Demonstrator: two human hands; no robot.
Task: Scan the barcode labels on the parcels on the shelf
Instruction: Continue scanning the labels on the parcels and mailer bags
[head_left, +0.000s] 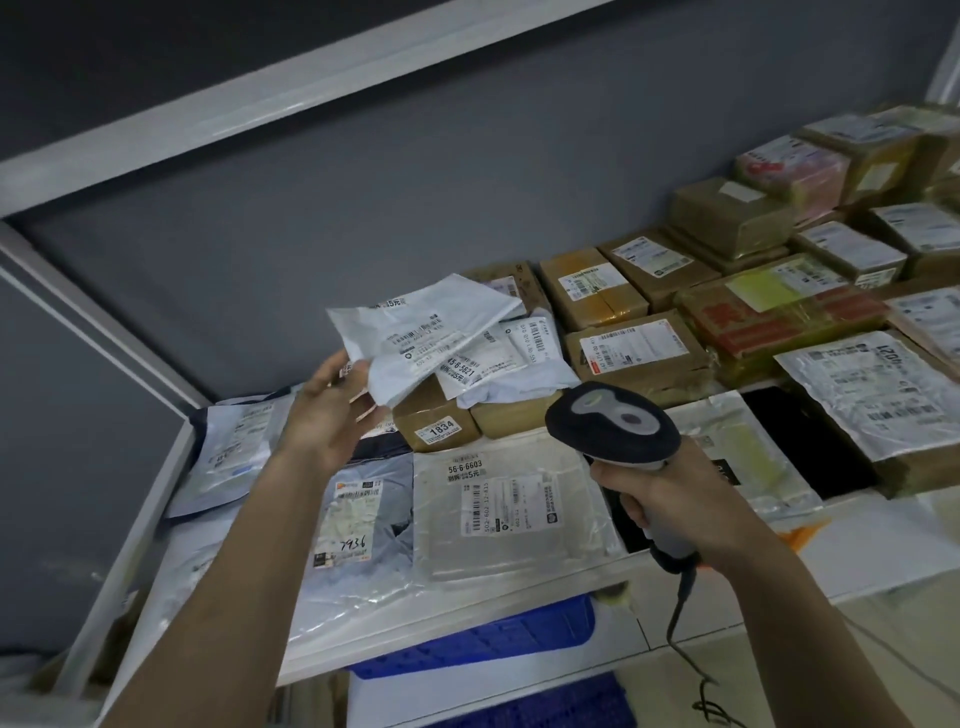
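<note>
Read the labels first: the small brown box (439, 423) near the middle of the shelf carries a sticker marked "1834". Just in front of it, the clear-wrapped flat parcel (511, 512) shows "56-6-6603" over a barcode label. To its left, a grey mailer (353, 512) has "7936" handwritten on its label. Behind the box, a white mailer lying flat (498, 353) reads "45-6-5621".

The white shelf (883, 551) is crowded with parcels, with taped brown cartons (636, 348) running to the far right. A grey wall rises behind, a white shelf edge crosses above, and a blue crate (483, 644) sits below the near edge.

Your left hand (332, 410) pinches the lower corner of a white poly mailer (421, 332), lifted above the shelf with its label facing you. Your right hand (670, 506) grips the handle of the corded barcode scanner (613, 423), fingers wrapped round it, with the head raised over the near parcels and aimed toward the lifted mailer.
</note>
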